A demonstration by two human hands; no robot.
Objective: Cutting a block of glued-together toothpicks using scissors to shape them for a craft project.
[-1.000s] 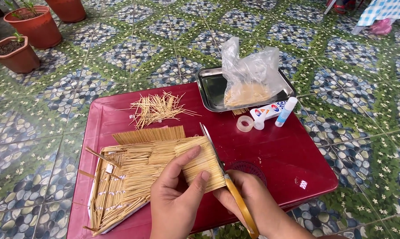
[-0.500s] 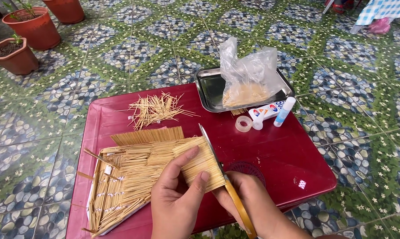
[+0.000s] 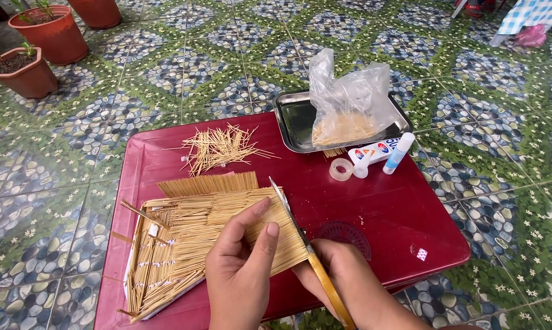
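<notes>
On the red bench (image 3: 380, 214), the left hand (image 3: 242, 269) lies flat pinning a light, brittle toothpick panel (image 3: 227, 226), best pressed near the cut, while the right hand (image 3: 349, 287) grips yellow-handled scissors (image 3: 306, 250) along its edge.

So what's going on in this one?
A person works over a red table. The left hand presses down on a panel of toothpicks glued side by side, part of a small stick-built model. The right hand holds yellow-handled scissors, blades along the panel's right edge. A loose pile of toothpicks, a metal tray with a plastic bag, a tape roll and glue tubes lie farther back.
</notes>
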